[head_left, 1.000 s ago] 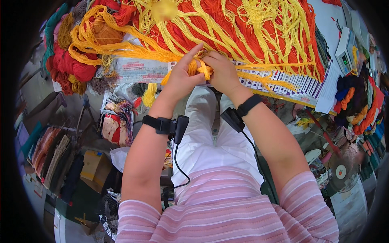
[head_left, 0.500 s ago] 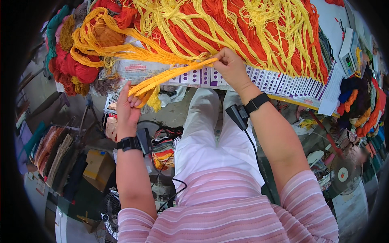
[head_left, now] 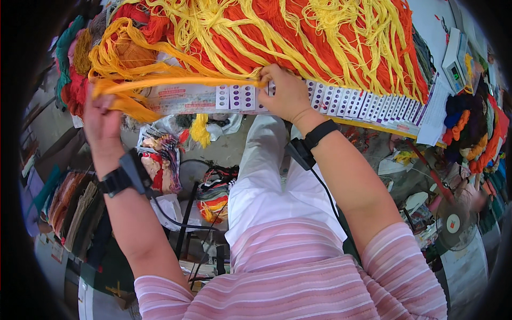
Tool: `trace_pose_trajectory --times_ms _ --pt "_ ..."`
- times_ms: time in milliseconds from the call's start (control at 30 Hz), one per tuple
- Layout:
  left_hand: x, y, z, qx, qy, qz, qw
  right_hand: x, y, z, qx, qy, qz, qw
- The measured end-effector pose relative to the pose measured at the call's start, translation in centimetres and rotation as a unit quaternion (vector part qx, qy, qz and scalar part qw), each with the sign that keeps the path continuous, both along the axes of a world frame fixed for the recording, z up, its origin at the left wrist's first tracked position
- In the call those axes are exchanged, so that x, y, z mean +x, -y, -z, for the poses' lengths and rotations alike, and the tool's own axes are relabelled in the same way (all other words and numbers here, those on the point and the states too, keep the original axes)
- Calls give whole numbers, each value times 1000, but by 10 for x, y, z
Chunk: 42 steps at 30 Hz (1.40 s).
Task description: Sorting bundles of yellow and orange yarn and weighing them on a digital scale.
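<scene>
A skein of orange-yellow yarn [head_left: 181, 81] is stretched sideways along the near edge of the table. At its right end my right hand [head_left: 285, 93] pinches the strands between thumb and fingers. My left hand [head_left: 103, 118], smeared by motion, is closed around the other end at far left, and part of the yarn hangs beside it. More orange-yellow yarn [head_left: 101, 53] lies looped on the table behind the stretched length. Beyond both hands, a thick heap of red yarn [head_left: 234, 53] is spread out with pale yellow strands [head_left: 368, 37] across it.
Cards with rows of dark dots [head_left: 346, 104] line the table's front edge. A small scale [head_left: 457, 66] stands at the right. Coloured yarn bundles [head_left: 477, 133] hang beyond it, and others are piled at left. A round fan [head_left: 453, 224] stands at lower right.
My left hand has swung out to the left with its end of the yarn, drawing the skein straight. My right hand has shifted a little left, still pinching the other end.
</scene>
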State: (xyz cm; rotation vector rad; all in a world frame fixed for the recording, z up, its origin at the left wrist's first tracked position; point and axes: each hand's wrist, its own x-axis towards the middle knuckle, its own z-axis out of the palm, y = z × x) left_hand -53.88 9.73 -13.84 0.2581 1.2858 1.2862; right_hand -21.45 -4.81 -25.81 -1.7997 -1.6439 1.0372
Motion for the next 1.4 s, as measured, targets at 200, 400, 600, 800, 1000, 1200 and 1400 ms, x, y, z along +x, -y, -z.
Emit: trace_pose_trajectory --times_ms 200,400,600,800,1000,1200,1400 --pt "-13 -35 -18 128 -99 100 982 1 -3 -7 -61 46 -19 997" --pt "63 15 -57 76 -152 300 939 8 -6 -27 -69 -29 30 997" --pt "111 80 -59 28 309 356 882 -22 -21 -123 82 -177 43 980" --pt "132 94 -52 35 360 360 860 -24 -14 -154 159 -142 51 976" --pt "148 99 -55 68 376 328 864 -25 -3 -155 114 -160 120 973" --pt "153 96 -49 74 391 350 848 -19 -8 -156 -68 -241 67 966" --pt "131 91 -18 40 501 363 785 16 1 -154 -153 -462 151 860"
